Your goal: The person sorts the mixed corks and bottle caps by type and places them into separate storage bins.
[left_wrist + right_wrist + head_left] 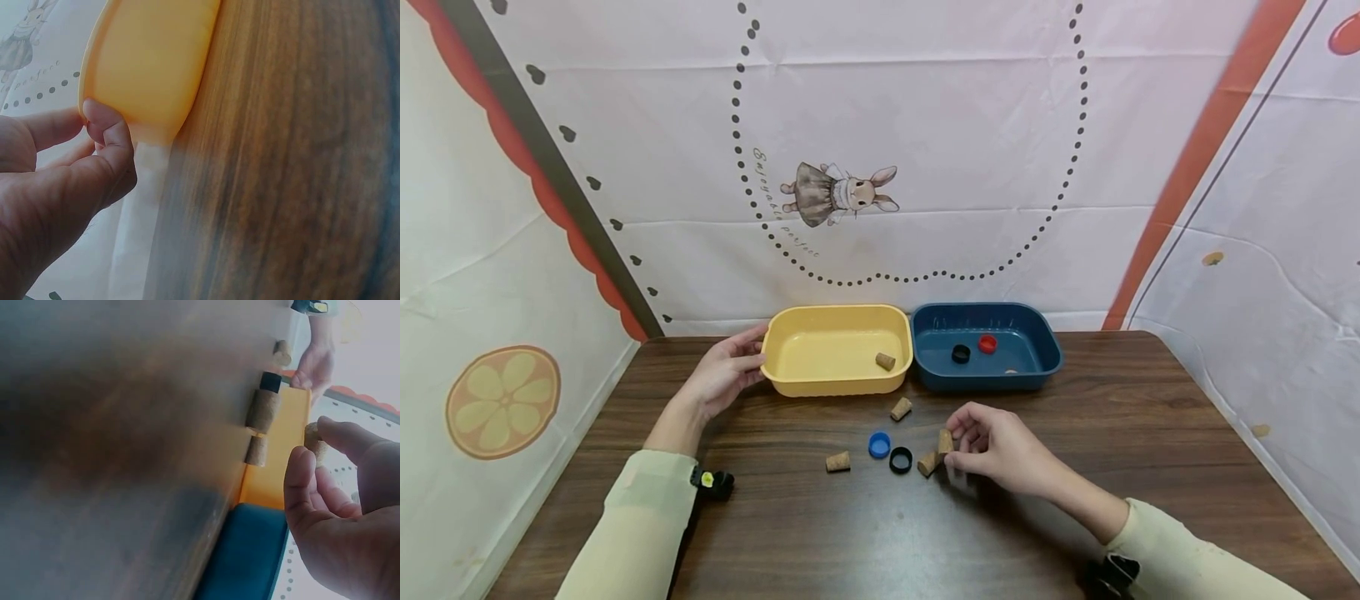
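Observation:
My left hand [727, 372] pinches the left end rim of a yellow tray [831, 389]; the left wrist view shows thumb and fingers meeting at that rim. One cork [885, 361] lies inside the tray. Over the table, my right hand [1002, 448] holds a cork [945, 442] between thumb and fingertips, seen also as a cork [315, 444] in the right wrist view. Just left of it another cork [927, 463] lies on the wood. A black bottle cap [900, 459] and a blue bottle cap [879, 444] lie farther left.
A dark blue tray [988, 382] adjoins the yellow one, with a black cap [960, 353] and a red cap [987, 343] inside. More corks lie loose, one cork [901, 408] before the trays and one cork [838, 462] farther left. A printed cloth [970, 167] hangs behind the table.

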Demonstrator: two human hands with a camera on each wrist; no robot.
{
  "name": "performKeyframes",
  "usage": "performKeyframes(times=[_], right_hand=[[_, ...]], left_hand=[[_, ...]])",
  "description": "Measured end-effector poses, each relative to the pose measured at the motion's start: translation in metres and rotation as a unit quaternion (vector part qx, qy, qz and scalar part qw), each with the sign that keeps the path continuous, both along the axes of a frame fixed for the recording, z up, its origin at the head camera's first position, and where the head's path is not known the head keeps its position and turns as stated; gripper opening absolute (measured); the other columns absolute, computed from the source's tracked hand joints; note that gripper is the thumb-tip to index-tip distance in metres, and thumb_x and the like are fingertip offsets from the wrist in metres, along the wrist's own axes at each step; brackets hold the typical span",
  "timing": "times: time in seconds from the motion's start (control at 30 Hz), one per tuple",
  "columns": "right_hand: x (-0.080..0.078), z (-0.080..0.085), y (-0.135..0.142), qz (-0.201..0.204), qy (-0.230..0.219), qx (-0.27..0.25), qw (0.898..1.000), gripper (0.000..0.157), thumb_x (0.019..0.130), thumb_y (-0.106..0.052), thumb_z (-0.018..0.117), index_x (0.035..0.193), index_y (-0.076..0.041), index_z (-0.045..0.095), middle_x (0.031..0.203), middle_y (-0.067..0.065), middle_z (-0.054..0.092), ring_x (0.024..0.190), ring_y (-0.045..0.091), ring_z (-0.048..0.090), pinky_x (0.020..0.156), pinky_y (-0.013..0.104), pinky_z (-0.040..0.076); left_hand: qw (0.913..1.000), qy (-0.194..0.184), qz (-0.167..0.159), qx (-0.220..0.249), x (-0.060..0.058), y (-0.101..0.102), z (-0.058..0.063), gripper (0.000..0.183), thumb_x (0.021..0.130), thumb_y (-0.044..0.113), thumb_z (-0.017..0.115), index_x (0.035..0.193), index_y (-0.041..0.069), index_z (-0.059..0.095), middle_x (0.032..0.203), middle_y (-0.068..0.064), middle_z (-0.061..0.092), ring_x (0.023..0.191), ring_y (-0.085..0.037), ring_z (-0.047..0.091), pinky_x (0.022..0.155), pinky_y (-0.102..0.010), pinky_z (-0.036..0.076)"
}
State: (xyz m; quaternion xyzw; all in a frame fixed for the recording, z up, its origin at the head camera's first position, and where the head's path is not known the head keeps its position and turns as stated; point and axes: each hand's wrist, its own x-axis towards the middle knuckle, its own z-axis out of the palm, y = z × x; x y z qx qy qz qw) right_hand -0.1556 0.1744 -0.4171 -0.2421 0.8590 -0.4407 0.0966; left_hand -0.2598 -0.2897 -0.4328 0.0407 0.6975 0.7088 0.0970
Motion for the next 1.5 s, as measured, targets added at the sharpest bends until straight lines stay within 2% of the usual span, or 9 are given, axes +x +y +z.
performKeyframes(times=[0.47, 0.77, 1.03, 1.17, 1.5], right_hand=[[-0.024, 0.022, -0.009, -0.010, 0.033, -0.039, 0.999, 0.033, 0.090, -0.014, 0.086, 0.118, -0.011, 0.068, 0.104, 0.009, 0.070, 0.088, 0.020, 0.068, 0.076, 0.029, 0.059], [-0.044, 0.035, -0.023, -0.015, 0.044, -0.065, 0.997, 0.033, 0.091, -0.014, 0.086, 0.119, -0.011, 0.069, 0.104, 0.004, 0.071, 0.090, 0.022, 0.068, 0.077, 0.031, 0.060], [-0.068, 0.041, -0.035, -0.020, 0.057, -0.068, 0.996, 0.033, 0.092, -0.018, 0.086, 0.120, -0.011, 0.069, 0.107, 0.009, 0.071, 0.092, 0.021, 0.068, 0.078, 0.031, 0.060], [-0.082, 0.043, -0.042, -0.019, 0.061, -0.070, 0.995, 0.035, 0.092, -0.017, 0.086, 0.121, -0.008, 0.069, 0.108, 0.007, 0.071, 0.093, 0.021, 0.068, 0.079, 0.031, 0.059], [-0.114, 0.047, -0.065, -0.024, 0.070, -0.066, 0.995, 0.032, 0.093, -0.016, 0.085, 0.120, -0.006, 0.069, 0.107, 0.006, 0.070, 0.091, 0.021, 0.067, 0.081, 0.033, 0.057]], left_hand=[[1.0000, -0.004, -0.001, -0.003, -0.001, -0.001, -0.004, 0.064, 0.109, -0.002, 0.052, 0.168, 0.007, 0.029, 0.139, -0.025, 0.042, 0.107, -0.024, 0.059, 0.089, -0.033, 0.058], [1.0000, -0.003, 0.000, -0.001, 0.000, -0.001, -0.004, 0.064, 0.109, -0.002, 0.053, 0.168, 0.007, 0.031, 0.139, -0.023, 0.043, 0.109, -0.024, 0.059, 0.088, -0.031, 0.058], [1.0000, 0.001, -0.002, -0.005, -0.001, 0.000, -0.004, 0.064, 0.109, -0.002, 0.053, 0.168, 0.007, 0.031, 0.136, -0.021, 0.045, 0.108, -0.021, 0.059, 0.087, -0.030, 0.058], [1.0000, 0.001, 0.001, -0.002, -0.001, -0.001, -0.004, 0.064, 0.109, -0.002, 0.053, 0.168, 0.007, 0.030, 0.135, -0.020, 0.044, 0.108, -0.021, 0.059, 0.085, -0.028, 0.059], [1.0000, 0.006, 0.000, 0.003, 0.001, 0.000, -0.001, 0.064, 0.109, -0.003, 0.052, 0.168, 0.004, 0.028, 0.139, -0.025, 0.043, 0.113, -0.025, 0.060, 0.086, -0.028, 0.058]])
